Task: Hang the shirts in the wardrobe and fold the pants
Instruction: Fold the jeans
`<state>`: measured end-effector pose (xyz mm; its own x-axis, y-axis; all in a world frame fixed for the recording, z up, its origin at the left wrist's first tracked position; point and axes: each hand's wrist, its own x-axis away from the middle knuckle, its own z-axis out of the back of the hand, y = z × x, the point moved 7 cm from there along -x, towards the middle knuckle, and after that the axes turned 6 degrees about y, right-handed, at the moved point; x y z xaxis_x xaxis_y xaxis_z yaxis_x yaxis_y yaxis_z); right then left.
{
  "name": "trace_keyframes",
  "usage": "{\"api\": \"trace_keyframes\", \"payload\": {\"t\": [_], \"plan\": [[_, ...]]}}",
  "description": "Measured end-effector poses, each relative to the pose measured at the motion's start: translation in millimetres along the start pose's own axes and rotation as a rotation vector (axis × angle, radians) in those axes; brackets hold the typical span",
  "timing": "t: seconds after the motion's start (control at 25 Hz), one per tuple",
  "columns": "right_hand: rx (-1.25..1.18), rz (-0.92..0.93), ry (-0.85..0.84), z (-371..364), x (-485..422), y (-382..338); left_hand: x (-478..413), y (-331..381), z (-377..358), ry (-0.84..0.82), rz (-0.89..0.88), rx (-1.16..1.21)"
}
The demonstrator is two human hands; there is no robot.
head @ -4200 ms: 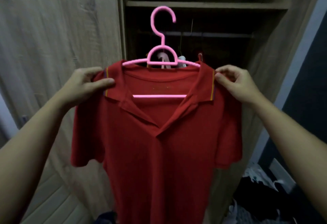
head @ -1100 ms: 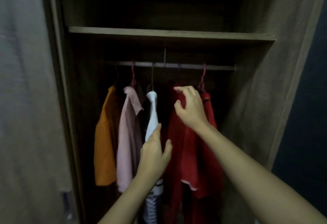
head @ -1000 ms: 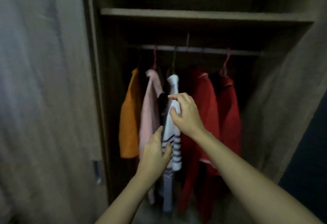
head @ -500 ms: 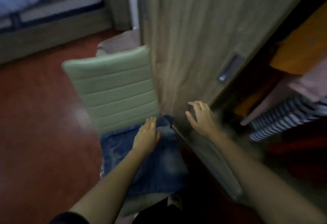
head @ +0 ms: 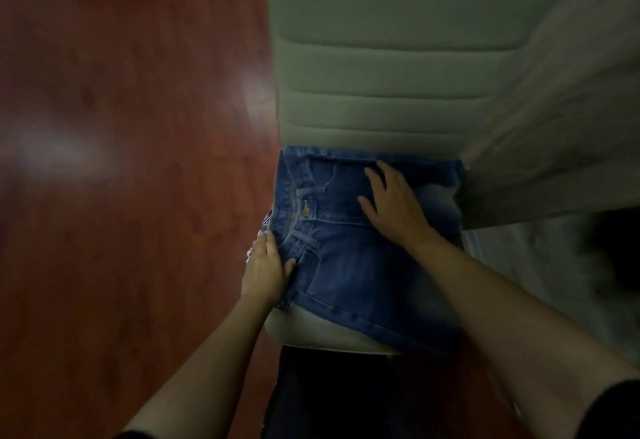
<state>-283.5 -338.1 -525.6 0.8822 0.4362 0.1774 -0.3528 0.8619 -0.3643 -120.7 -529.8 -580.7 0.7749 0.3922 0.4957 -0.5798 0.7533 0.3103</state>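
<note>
Blue denim jeans (head: 349,265) lay bunched on the padded, ribbed seat of a pale green chair (head: 381,71). The left hand (head: 265,267) gripped the waistband edge, thumb pressed on the cloth; the right hand (head: 393,204) rested flat, fingers spread, farther across. Glossy reddish wood floor (head: 121,161) stretched beyond the left hand.

Left hand (head: 266,270) curled, fingers (head: 289,267) pinching, right hand (head: 393,206) flat, palm down, both arms outstretched

Under the right hand (head: 393,206) lie blue jeans (head: 349,265), faded paler near it, with a yellowish button (head: 306,209). Beyond it the chair (head: 381,68) is pale green; the floor (head: 121,161) is reddish-brown.
</note>
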Motion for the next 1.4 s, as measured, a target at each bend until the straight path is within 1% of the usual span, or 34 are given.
{"api": "trace_keyframes", "payload": {"t": [0.08, 0.2, 0.28, 0.36, 0.44, 0.56, 0.6, 0.68, 0.76, 0.88, 1.12, 1.2, 1.32, 1.4], "plan": [[0.053, 0.011, 0.054, -13.1, -24.1, -3.9, -3.6, -20.0, -18.3, -0.011, 0.071, 0.052], [0.159, 0.009, 0.142, -20.1, -50.1, -3.6, -9.5, -27.4, -28.1, 0.041, 0.089, 0.067], [0.247, 0.044, 0.182, -21.5, -58.3, -5.6, -13.2, -25.5, -24.4, 0.105, 0.117, 0.001], [0.278, 0.075, 0.200, -23.5, -59.9, -7.8, -13.5, -22.4, -17.0, 0.158, 0.148, -0.101], [0.231, 0.109, 0.233, -20.1, -57.3, -12.2, -12.3, -16.9, -12.2, 0.197, 0.124, -0.139], [0.049, 0.054, 0.233, -2.0, -46.2, -10.2, -4.3, -8.4, -5.9, 0.168, 0.111, 0.026], [0.017, 0.037, 0.237, 9.5, -40.5, -6.8, -0.1, -2.7, -1.3, 0.164, 0.097, 0.053], [0.013, 0.073, 0.273, 39.2, -24.5, -3.1, 12.3, 15.8, 14.3, 0.159, 0.024, 0.098], [0.075, 0.096, 0.297, 75.9, -8.0, 0.2, 26.0, 45.3, 32.2, 0.106, -0.086, 0.150], [0.100, -0.041, 0.266, 145.9, 17.3, 16.3, 48.3, 112.1, 68.9, 0.005, -0.239, 0.250], [-0.047, -0.281, 0.553, 345.5, 111.1, 50.5, 104.0, 295.3, 179.4, -0.062, -0.503, 0.355], [-0.069, -0.343, 0.687, 423.0, 145.8, 53.0, 131.4, 357.5, 228.4, -0.098, -0.565, 0.436], [-0.214, -0.391, 0.990, 542.7, 198.5, 40.2, 193.7, 437.8, 308.8, -0.233, -0.696, 0.652], [-0.278, -0.397, 1.172, 615.7, 230.4, 22.3, 232.9, 475.1, 366.5, -0.192, -0.794, 0.804]]}}
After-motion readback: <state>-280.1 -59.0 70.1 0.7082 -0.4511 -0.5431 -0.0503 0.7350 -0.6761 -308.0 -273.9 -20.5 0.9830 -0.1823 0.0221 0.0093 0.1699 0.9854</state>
